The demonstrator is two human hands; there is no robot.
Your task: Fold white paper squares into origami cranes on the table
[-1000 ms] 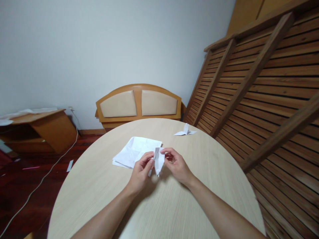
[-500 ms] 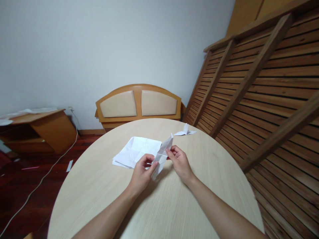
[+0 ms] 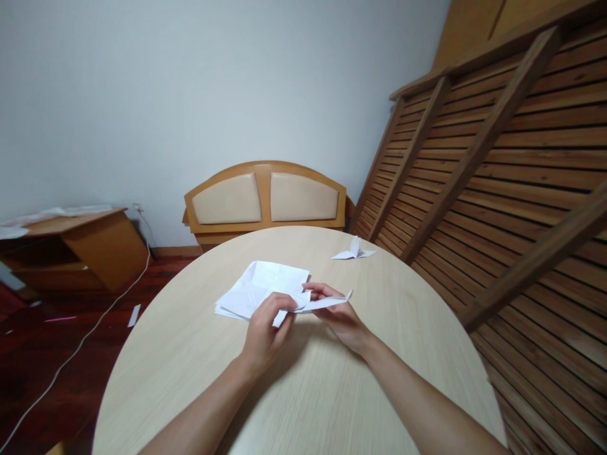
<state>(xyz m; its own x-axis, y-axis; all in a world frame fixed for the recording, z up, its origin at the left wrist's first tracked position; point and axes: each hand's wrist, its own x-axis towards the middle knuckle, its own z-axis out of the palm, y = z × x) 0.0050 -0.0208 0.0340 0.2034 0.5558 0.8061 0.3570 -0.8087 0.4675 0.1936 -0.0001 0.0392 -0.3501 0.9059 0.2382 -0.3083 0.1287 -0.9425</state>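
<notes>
Between my hands, above the table's middle, a folded sheet of white paper (image 3: pixel 325 304) is turned nearly edge-on, its narrow tip pointing right. My left hand (image 3: pixel 268 325) pinches its left end between thumb and fingers. Behind and under the paper, my right hand (image 3: pixel 345 322) holds it with bent fingers; the paper hides part of them. Just beyond my left hand lies a stack of creased white paper sheets (image 3: pixel 258 284). A folded white paper figure (image 3: pixel 355 249) with an upright point and two flat wings stands near the table's far right edge.
The round pale wooden table (image 3: pixel 190 379) fills the foreground. Behind it stands a headboard (image 3: pixel 265 218) with cream panels. A slatted wooden frame (image 3: pixel 474 189) leans on the right. At left are a low desk (image 3: pixel 99 246) and a white cable (image 3: pixel 102 322) on the floor.
The folded paper has turned from slanting upright to almost flat and edge-on, its tip swinging down to the right. My right hand has rolled underneath it, while my left hand keeps its pinch.
</notes>
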